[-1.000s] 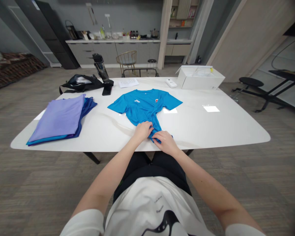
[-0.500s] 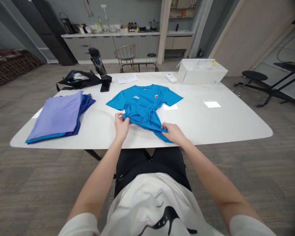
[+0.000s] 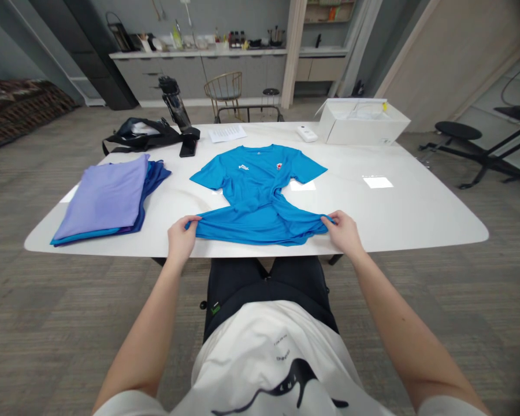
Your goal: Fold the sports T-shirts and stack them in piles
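A blue T-shirt point(image 3: 260, 179) lies front up on the white table point(image 3: 416, 214), its collar pointing away from me and its sleeves spread. My left hand point(image 3: 182, 237) pinches the left corner of its hem between thumb and fingers. At the opposite hem corner, my right hand point(image 3: 344, 231) has a similar pinch. Between both hands the hem is stretched wide along the near table edge. The shirt's middle is narrow and wrinkled. Left of my left hand sits a stack of folded clothes point(image 3: 106, 193), lavender on top with blue layers beneath.
Behind the stack are a black bag point(image 3: 138, 136), a dark water bottle point(image 3: 175, 104) and a phone point(image 3: 188, 148). A printed sheet point(image 3: 227, 133), a small white device point(image 3: 306, 134) and a white box point(image 3: 364, 128) stand along the far edge.
My hands have moved apart, left hand leftward and right hand rightward, each with a hem corner. The bunched lower part of the T-shirt has spread out wide.
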The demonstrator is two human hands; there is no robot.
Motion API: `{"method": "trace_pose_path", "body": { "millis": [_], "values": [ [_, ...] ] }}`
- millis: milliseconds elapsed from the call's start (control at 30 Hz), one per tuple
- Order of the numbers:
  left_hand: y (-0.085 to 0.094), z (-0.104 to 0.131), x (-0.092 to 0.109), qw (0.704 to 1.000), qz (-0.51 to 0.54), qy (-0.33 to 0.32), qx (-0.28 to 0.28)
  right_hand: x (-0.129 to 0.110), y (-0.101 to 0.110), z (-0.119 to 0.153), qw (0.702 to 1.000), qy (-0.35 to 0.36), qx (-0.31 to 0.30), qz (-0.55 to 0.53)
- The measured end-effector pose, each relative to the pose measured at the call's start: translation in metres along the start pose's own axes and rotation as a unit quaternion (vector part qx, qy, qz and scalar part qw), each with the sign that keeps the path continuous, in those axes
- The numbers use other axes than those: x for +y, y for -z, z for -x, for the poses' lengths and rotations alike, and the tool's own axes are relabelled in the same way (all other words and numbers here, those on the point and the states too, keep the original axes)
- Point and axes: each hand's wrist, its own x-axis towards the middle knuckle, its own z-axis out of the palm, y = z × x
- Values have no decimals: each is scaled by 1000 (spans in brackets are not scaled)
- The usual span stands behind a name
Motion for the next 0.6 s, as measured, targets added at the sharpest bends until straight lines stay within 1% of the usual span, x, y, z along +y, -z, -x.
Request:
{"method": "trace_pose_path", "body": {
  "millis": [67,100,133,200,267,333,400,433,467,533,600],
  "values": [
    [10,-2,-8,1000,-15,12,13,14,14,-1,997,-9,36,65],
    [14,-2,-13,999,-30,11,10,22,22,-1,994,-4,34,100],
    [18,-1,-17,999,-52,4,-3,29,29,0,991,1,16,130],
    [20,6,-23,993,-106,-23,-48,42,40,1,985,3,-54,164],
    [19,15,-23,983,-155,-59,-85,48,47,3,977,-3,-118,175],
    [13,26,-15,970,-205,-99,-80,46,48,4,973,14,-133,188],
    [6,34,-4,955,-259,-135,-53,36,44,5,972,69,-120,191],
    [2,36,2,947,-277,-153,-49,29,40,6,971,102,-114,182],
    [-2,38,7,941,-284,-174,-57,23,36,6,971,131,-110,168],
    [-10,39,14,931,-267,-225,-103,11,27,9,968,172,-115,144],
    [-18,37,16,921,-239,-266,-156,5,21,11,962,183,-134,153]
  ]
}}
